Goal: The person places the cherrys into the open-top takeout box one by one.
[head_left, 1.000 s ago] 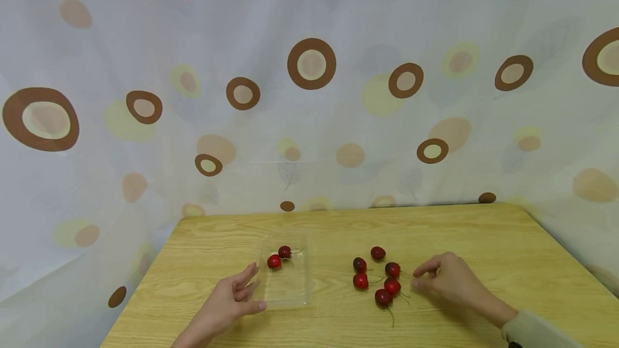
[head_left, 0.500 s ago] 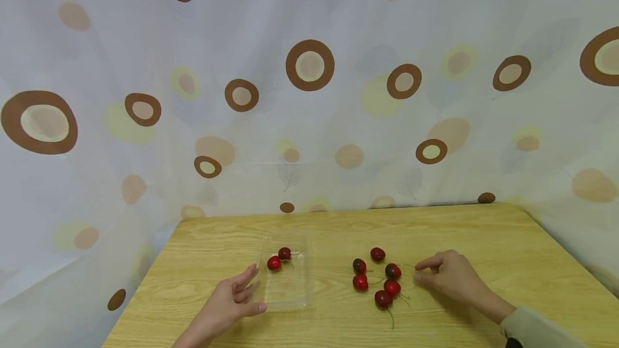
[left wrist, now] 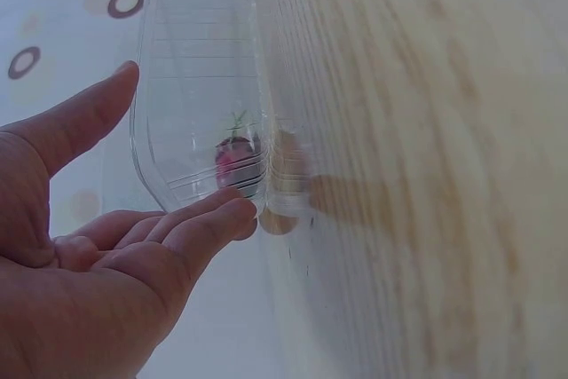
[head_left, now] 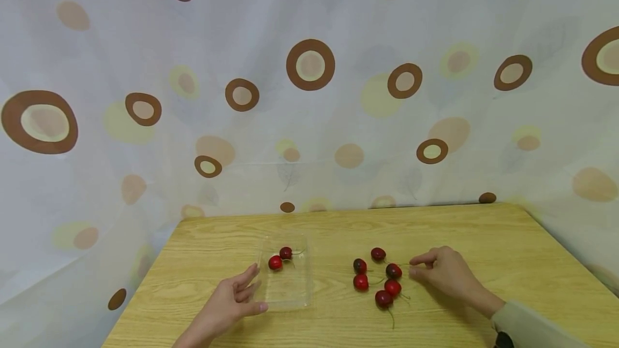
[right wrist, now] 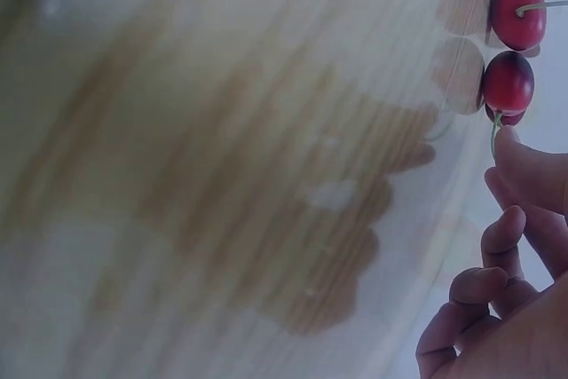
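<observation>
My left hand is beside the left side of a clear plastic tray, thumb and fingers spread. In the left wrist view, the fingertips lie close to the tray's wall; contact is hard to tell. Two red cherries with stems lie inside the tray. My right hand hovers at the right of the loose cherries, its thumb and index finger a little apart. Between them and the nearest dark red cherry runs its thin stem. In the right wrist view, the thumb tip is right by that cherry's stem.
Several more loose cherries with stems lie grouped on the wooden table, to the right of the tray. A pale curtain with brown and yellow spots hangs behind the table and along its sides.
The right hand drew slightly back to the right, then came forward and left to the nearest cherry's stem, finger and thumb still apart. The left hand, tray and cherries stay in place.
</observation>
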